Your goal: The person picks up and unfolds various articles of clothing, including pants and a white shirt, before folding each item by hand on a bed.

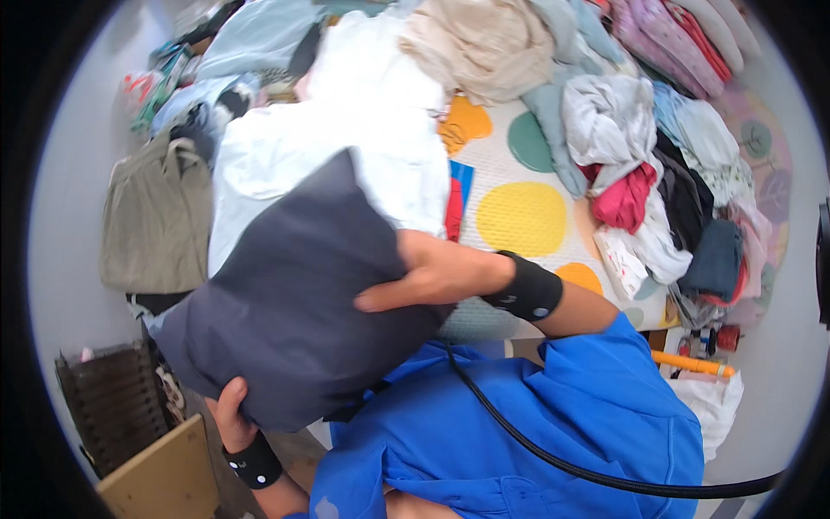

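Observation:
Both my hands hold a dark grey folded cloth (294,294), puffed into a cushion-like bundle and tilted in front of me; its exact kind is unclear. My left hand (232,417) grips the lower left edge, thumb on top and fingers hidden beneath. On the right side, my right hand (437,270) lies with its thumb over the near face, while its other fingers go out of sight behind. Just beyond the bundle, white folded garments (346,143) are spread on the bed, partly covered by it.
A patterned bed mat (519,216) bears an olive pair of trousers (157,221) at left, a beige cloth (480,43) at the back and a heap of mixed clothes (640,164) at right. A wooden board (164,476) stands lower left. A black cable (553,467) crosses my front.

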Demonstrator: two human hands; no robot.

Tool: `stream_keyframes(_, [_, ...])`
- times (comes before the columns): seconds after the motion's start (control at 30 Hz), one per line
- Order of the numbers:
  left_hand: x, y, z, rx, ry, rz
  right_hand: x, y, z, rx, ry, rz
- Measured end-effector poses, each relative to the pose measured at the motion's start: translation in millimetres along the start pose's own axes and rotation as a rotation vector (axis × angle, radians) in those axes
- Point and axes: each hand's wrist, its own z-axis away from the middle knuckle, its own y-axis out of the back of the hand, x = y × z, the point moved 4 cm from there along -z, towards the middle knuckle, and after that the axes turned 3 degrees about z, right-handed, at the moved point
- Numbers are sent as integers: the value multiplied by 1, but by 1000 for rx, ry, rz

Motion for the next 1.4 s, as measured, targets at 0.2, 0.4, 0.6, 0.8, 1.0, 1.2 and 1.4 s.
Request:
stream_keyframes(0.2, [-34, -188, -27, -553, 398, -260, 7, 80, 162, 690, -193, -243])
stream_keyframes(0.4, [-145, -263, -46, -674, 602, -260, 84, 127, 258, 1061, -364, -80])
stream_keyframes(0.6, [-240, -222, -38, -806, 125, -931, 195, 133, 312, 1169, -658, 490])
stream_keyframes(0.8, [-249, -220, -34, -808, 0, -1173, 190, 147, 311, 1324, -677, 519])
stream_keyframes(1.0, [-265, -200, -28, -786, -96, -1227, 142, 145, 261, 1452, -434, 1126])
stream_keyframes(1.2, [-170, -224, 2, -1028, -274, -1393, 175, 105, 163, 741, -364, 1357])
stream_keyframes(1.4, [-63, -136, -50, -335, -357, -626, 194, 109, 157, 705, -381, 1387])
